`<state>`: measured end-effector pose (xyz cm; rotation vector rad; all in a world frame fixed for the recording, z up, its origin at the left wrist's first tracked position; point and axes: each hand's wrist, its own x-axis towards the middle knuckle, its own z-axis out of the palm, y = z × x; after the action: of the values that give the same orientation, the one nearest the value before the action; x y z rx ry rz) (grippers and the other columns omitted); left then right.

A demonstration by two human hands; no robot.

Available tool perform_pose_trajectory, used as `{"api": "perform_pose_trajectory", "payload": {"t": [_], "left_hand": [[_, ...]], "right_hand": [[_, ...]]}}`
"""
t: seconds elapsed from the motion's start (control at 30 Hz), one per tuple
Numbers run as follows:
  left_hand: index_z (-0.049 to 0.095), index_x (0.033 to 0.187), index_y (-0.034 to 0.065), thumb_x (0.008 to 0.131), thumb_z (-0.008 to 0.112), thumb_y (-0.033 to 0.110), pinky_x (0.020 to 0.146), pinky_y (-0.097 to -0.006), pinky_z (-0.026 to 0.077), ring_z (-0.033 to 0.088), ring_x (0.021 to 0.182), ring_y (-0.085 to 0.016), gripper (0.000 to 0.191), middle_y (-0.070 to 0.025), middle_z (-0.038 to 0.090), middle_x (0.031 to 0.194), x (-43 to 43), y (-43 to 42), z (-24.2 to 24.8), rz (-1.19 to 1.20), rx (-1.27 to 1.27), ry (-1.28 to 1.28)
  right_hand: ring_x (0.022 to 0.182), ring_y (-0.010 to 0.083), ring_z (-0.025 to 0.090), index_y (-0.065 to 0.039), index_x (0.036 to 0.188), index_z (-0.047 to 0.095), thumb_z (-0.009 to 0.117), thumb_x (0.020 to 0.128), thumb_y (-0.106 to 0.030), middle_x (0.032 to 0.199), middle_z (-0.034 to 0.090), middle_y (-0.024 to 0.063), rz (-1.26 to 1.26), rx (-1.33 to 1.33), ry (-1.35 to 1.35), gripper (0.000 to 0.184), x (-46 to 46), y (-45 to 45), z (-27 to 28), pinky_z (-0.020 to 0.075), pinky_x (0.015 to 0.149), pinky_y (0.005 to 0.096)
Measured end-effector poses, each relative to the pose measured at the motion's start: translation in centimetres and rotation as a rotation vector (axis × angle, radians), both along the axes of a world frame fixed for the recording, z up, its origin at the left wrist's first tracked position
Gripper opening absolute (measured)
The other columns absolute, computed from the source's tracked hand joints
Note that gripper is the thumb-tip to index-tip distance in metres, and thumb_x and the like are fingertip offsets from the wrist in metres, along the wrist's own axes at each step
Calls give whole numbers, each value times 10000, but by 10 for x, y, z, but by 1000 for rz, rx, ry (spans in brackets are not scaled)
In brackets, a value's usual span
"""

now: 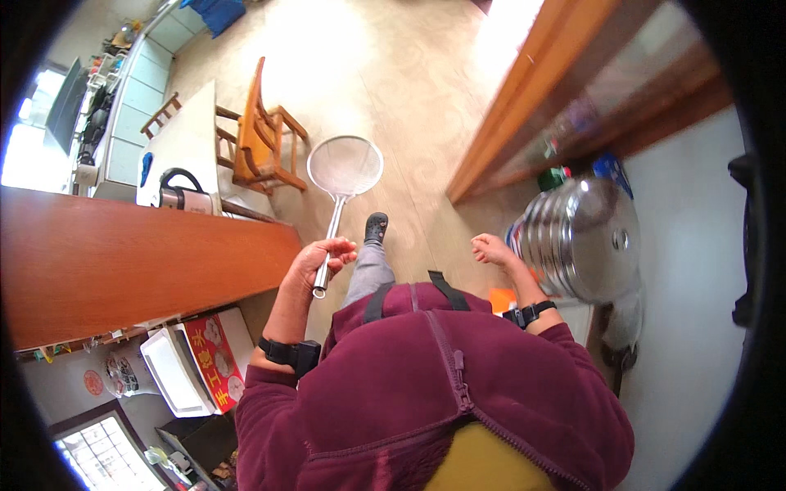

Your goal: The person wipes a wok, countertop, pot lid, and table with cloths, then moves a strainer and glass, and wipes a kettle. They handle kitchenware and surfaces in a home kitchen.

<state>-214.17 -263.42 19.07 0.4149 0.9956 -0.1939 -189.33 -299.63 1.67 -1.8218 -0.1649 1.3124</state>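
Observation:
My left hand [322, 259] grips the metal handle of a round wire-mesh skimmer [346, 166], whose mesh head points away from me over the floor. The handle's end ring hangs below my fingers. On the other side, my right hand [491, 250] is loosely closed, and I see nothing in it. Just to its right stands a shiny stack of stainless-steel steamer tiers with a lid [571, 239]. Whether that hand touches the stack is not plain; it looks apart. One foot in a dark clog [376, 228] is forward on the floor.
A wooden door panel [135, 264] juts in at left, with a wood-framed glass door [528, 92] at right. Beyond are a wooden chair [261, 147] and a white table [184, 144] bearing an electric kettle [184, 195]. A white foam box [178, 374] sits at lower left.

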Motion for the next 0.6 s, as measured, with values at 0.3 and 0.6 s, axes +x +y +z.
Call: {"api": "perform_pose_trajectory", "payload": {"t": [0.3, 0.6], "left_hand": [[495, 962, -88, 919, 537, 89, 391, -192, 502, 657, 797, -293, 187, -209, 597, 925, 131, 193, -31, -2, -11, -61], [548, 959, 104, 965, 505, 312, 554, -339, 531, 625, 694, -185, 212, -6, 617, 793, 333, 310, -38, -424, 6, -292]], "right_hand": [[687, 93, 575, -70, 1075, 591, 540, 927, -277, 861, 596, 2, 222, 117, -11, 259, 106, 283, 56, 461, 591, 232], [735, 142, 627, -45, 1101, 588, 388, 998, -376, 896, 658, 78, 181, 233, 184, 400, 186, 409, 166, 496, 653, 263]]}}
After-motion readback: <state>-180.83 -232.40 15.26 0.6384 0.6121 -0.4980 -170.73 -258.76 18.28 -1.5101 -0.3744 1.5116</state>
